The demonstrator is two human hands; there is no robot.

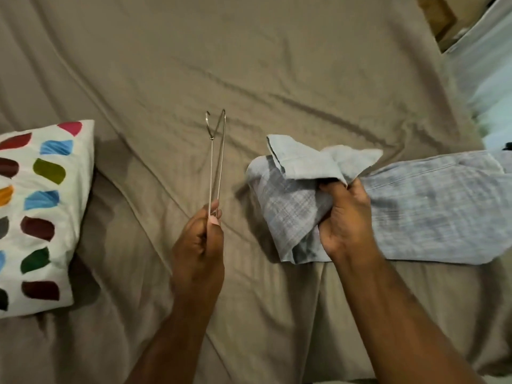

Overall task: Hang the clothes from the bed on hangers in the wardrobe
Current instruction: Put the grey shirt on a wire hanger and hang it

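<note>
Lower centre, my left hand (198, 245) pinches a wire hanger (216, 162); centre right, my right hand (346, 221) clutches the blue-grey shirt (429, 212) on the bed (249, 65). Hanger-loading step; next, I judge, feed hanger into the collar.

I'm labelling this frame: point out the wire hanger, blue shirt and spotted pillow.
wire hanger (211, 167): head view, on its left wire.
blue shirt (432, 206): head view, on its flat body.
spotted pillow (69, 217): head view, on its top face.

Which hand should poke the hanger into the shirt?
Probably left: the left hand pinches the hanger, while the right hand is busy gripping the shirt by its bunched end.
</note>
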